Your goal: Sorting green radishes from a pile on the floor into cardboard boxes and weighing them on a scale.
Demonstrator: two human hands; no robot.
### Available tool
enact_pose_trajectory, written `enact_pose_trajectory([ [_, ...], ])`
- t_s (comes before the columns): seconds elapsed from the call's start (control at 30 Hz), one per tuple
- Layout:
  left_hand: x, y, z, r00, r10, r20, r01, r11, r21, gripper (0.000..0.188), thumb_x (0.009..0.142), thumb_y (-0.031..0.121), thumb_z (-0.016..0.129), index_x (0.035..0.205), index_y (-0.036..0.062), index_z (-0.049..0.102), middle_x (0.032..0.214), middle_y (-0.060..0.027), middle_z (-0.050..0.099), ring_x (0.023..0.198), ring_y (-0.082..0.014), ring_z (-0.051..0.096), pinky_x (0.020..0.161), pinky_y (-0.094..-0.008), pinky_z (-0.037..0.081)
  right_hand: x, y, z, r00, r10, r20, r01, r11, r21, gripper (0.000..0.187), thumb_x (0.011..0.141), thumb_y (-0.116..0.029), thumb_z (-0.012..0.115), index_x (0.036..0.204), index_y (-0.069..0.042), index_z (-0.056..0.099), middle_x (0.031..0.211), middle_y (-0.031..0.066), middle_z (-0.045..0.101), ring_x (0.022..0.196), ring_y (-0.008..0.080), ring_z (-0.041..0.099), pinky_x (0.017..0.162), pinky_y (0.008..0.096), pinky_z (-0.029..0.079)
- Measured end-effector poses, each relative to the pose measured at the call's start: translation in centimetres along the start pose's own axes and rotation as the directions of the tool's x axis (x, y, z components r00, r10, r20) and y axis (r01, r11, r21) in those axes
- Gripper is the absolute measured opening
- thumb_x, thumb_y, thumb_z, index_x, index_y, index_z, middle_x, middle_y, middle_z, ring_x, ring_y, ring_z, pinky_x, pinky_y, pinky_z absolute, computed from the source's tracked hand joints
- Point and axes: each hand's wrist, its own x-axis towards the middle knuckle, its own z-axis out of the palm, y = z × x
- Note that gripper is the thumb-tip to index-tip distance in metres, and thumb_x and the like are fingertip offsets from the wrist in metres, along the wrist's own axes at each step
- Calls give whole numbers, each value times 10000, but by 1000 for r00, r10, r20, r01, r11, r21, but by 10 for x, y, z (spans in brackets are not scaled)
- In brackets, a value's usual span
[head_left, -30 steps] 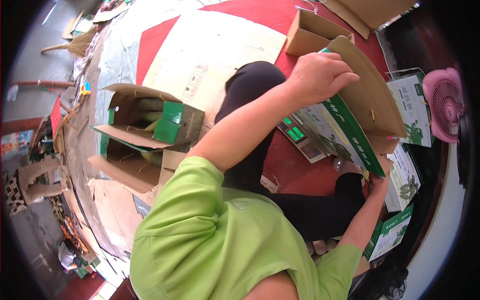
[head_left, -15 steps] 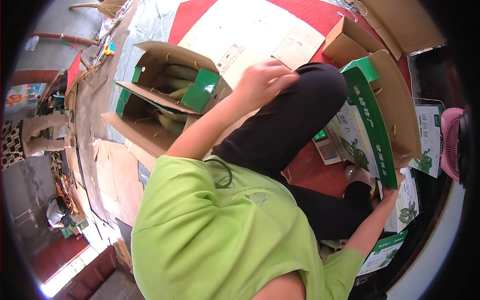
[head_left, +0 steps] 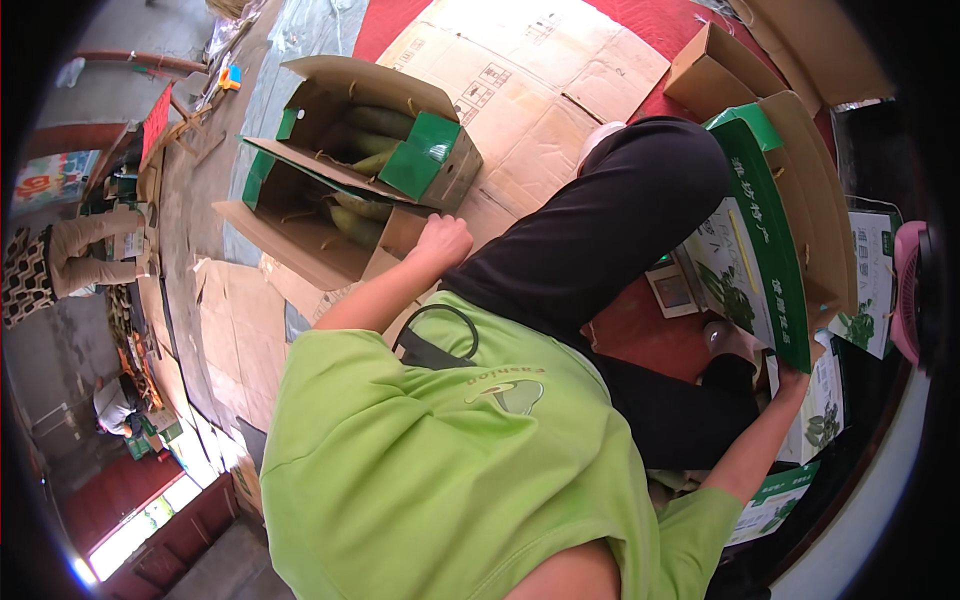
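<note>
Having left the knee, left hand [head_left: 441, 241] touches open box [head_left: 340, 200].

Open brown-green carton [head_left: 350, 190] on floor, green gourds inside; second carton [head_left: 770, 240] tilted upright.

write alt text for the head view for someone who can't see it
A person in a lime green shirt sits on flattened cardboard, left hand at the edge of an open carton of green gourds. The right hand grips the lower end of a green-printed box.
</note>
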Motion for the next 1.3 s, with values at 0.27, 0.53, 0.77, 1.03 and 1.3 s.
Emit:
enact_pose_trajectory([
  [0.27,34,2,6,894,-68,442,-25,979,202,376,824,256,609,1165,101,644,1219,-96,614,1131,-298,574,924,-548,393,9,7,-2,999,-33,-33,34,999,21,365,873,-127,591,1201,19,523,969,67,629,783,126,591,674,282,489],
  [0.53,24,-3,18,851,-90,518,-173,883,437,429,870,297,557,1265,132,578,1328,-103,531,1240,-309,469,939,-539,362,1,3,-1,1000,-19,-4,20,998,52,306,892,-149,580,1143,25,552,912,54,630,736,120,582,622,285,478],
  [0.77,-8,-10,73,902,-154,403,-149,765,627,479,831,391,545,1195,88,619,1167,-211,545,1064,-429,460,740,-602,397,2,7,-8,1000,-26,-15,28,987,155,279,889,-151,579,1138,-22,581,889,56,630,706,149,600,583,309,489],
  [1.03,-71,-23,155,909,-217,357,-69,764,642,431,884,303,469,1166,13,618,1205,-291,502,1094,-472,444,740,-657,384,-23,-17,19,999,-41,-30,43,996,72,326,872,-121,589,1183,-23,566,907,59,631,714,148,608,600,302,491],
  [1.3,-43,-17,34,978,-158,133,173,979,-108,228,768,157,603,962,41,634,1090,-166,570,957,-297,606,707,-446,512,-6,0,1,998,-51,26,48,992,118,420,859,-83,601,1261,-27,494,973,45,620,761,126,600,625,282,486],
])
